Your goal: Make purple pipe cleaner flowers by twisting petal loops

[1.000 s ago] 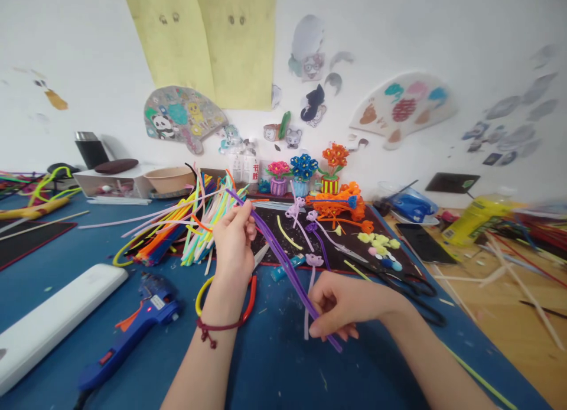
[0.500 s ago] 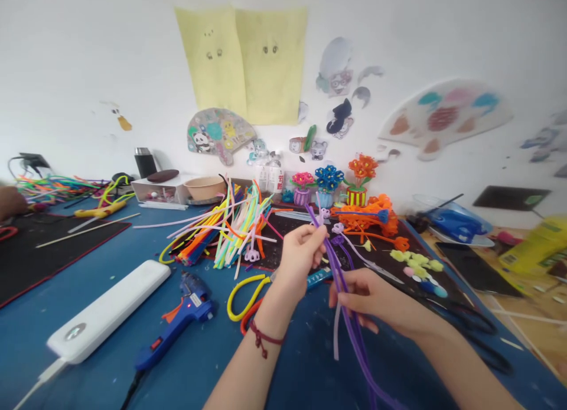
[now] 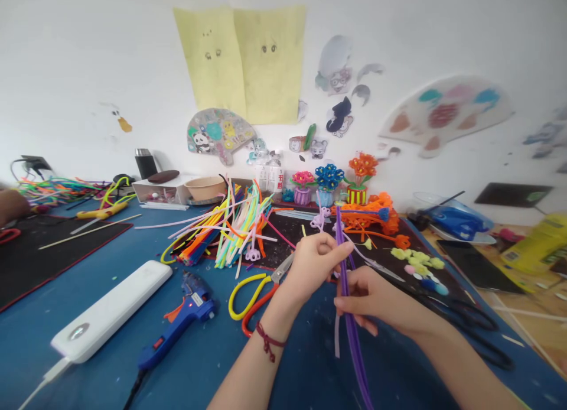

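A bundle of purple pipe cleaners (image 3: 352, 333) stands nearly upright before me, running down past the lower edge of the view. My left hand (image 3: 319, 257) pinches it near the top between thumb and fingers. Lower down, my right hand (image 3: 370, 298) is closed round the same bundle. A pale lilac strip hangs below the right hand's fingers. Behind the hands lie lilac looped pipe-cleaner pieces (image 3: 319, 220). Scissors with one yellow and one red handle (image 3: 248, 298) lie beside my left forearm.
A blue glue gun (image 3: 179, 324) and white power bank (image 3: 113, 309) lie left. Many loose pipe cleaners (image 3: 241, 221) are heaped behind. Black-handled scissors (image 3: 481, 333) and pale yellow pieces (image 3: 416, 259) lie right. Small potted pipe-cleaner flowers (image 3: 328, 182) stand by the wall. Another person's hand (image 3: 13, 206) shows far left.
My left hand has shifted slightly right and down along the purple bundle, whose strands now lie closer together and more upright. My right hand has barely moved.
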